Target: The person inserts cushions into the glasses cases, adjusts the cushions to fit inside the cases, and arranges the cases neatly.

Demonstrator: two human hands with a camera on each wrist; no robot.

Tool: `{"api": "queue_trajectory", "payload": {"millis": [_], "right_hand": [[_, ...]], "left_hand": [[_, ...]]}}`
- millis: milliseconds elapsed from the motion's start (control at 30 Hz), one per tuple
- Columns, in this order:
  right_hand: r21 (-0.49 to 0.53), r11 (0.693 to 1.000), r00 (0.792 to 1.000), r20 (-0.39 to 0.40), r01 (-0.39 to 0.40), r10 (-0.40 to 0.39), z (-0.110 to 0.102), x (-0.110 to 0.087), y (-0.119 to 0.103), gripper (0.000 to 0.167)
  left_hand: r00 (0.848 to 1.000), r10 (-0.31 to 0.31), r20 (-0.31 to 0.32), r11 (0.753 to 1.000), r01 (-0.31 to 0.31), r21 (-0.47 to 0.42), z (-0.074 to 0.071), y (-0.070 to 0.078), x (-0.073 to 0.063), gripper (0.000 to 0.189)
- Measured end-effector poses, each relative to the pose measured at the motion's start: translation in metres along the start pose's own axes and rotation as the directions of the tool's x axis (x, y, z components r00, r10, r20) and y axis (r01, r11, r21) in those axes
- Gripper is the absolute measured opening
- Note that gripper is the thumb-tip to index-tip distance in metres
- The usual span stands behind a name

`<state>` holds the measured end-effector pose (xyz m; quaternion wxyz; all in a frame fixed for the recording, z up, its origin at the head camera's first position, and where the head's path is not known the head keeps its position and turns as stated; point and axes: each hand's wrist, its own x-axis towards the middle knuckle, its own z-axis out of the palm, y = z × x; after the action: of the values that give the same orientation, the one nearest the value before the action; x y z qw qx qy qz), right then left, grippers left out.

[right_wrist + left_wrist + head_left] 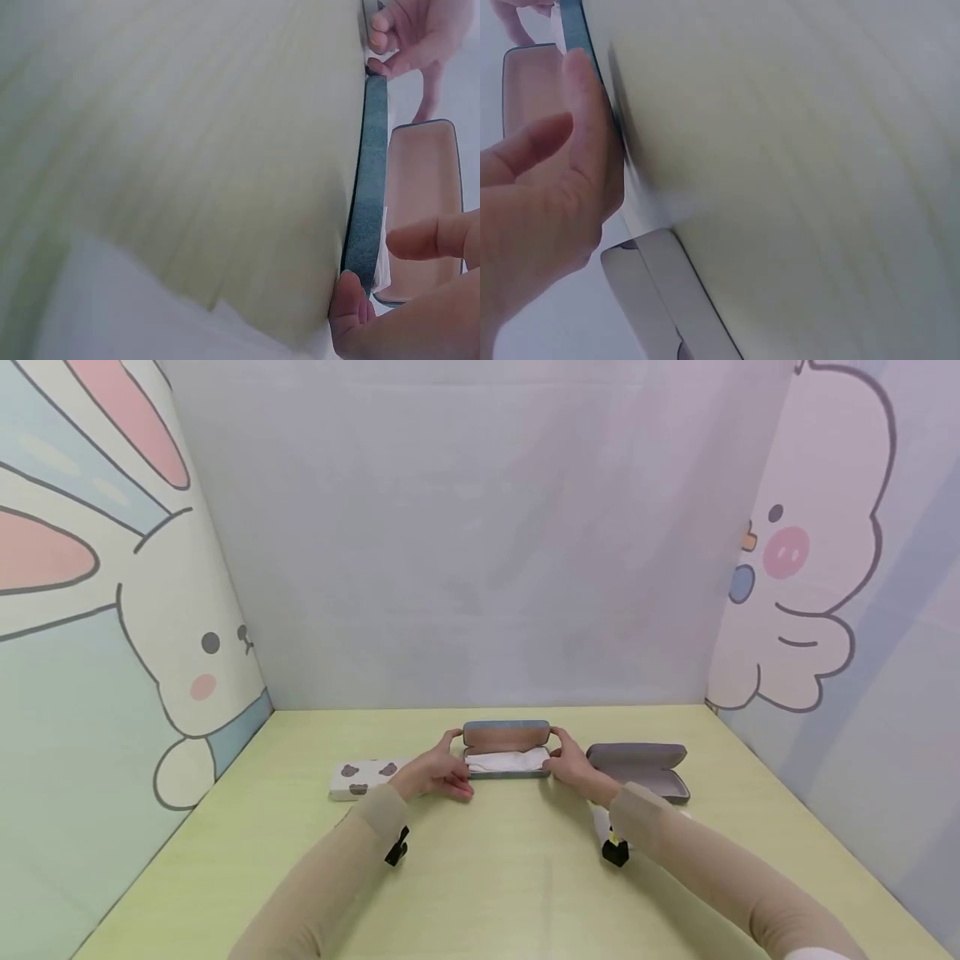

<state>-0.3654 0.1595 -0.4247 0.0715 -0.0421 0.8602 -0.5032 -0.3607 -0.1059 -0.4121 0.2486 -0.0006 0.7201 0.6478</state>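
Note:
A blue-green glasses case (506,775) with its lid raised stands between both hands near the table's back. Its inside is tan, and a folded white cloth (507,762) lies in the base. My left hand (437,770) holds the case's left end, one finger reaching to the lid's corner, others loosely bent by the base. At the right end my right hand (573,764) grips the case. In the right wrist view one fingertip (349,296) presses the base's corner and another finger (420,238) extends over the opening. The left hand's exact contact is partly hidden.
A white closed case (367,781) with brown bear prints lies left of the left hand. Right of the right hand, a purple-grey glasses case (637,755) stands open. White material (602,821) lies under the right wrist. Fabric walls enclose the yellow-green table (495,877) on three sides.

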Motion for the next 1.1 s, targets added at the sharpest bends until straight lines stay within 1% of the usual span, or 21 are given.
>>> {"api": "queue_trajectory", "payload": {"millis": [67,167,300,433,600,800,1100], "right_hand": [[0.068,0.998,1.0,0.026,-0.017,0.015,-0.0012,0.0,0.0009,0.082],[0.149,0.988,0.998,0.059,-0.041,0.032,-0.004,0.0006,0.002,0.086],[0.21,0.976,0.995,0.093,-0.055,0.036,-0.0066,0.0015,0.0029,0.088],[0.229,0.971,0.993,0.109,-0.072,0.048,-0.0076,0.0036,0.0049,0.089],[0.224,0.971,0.991,0.117,-0.085,0.06,-0.0079,0.0052,0.0069,0.09],[0.235,0.968,0.991,0.118,-0.086,0.059,-0.0083,0.0047,0.0073,0.091],[0.233,0.968,0.992,0.112,-0.09,0.066,-0.0084,0.0059,0.0066,0.09]], "left_hand": [[1.0,-0.005,0.008,1.0,0.005,-0.004,0.0,-0.0014,0.0011,0.095],[1.0,0.006,0.011,1.0,-0.006,-0.002,-0.0001,-0.0021,0.0021,0.094],[1.0,0.005,0.019,1.0,-0.005,-0.007,-0.001,-0.0031,0.0034,0.094],[0.999,-0.005,0.039,1.0,0.006,-0.017,-0.0024,-0.004,0.0043,0.095],[0.999,-0.002,0.054,1.0,0.004,-0.03,-0.0032,-0.0062,0.0068,0.099],[0.999,0.0,0.034,1.0,0.0,-0.016,-0.0018,-0.0068,0.0088,0.098],[1.0,0.001,0.01,1.0,-0.001,-0.006,0.0004,-0.0053,0.0069,0.096]]}}
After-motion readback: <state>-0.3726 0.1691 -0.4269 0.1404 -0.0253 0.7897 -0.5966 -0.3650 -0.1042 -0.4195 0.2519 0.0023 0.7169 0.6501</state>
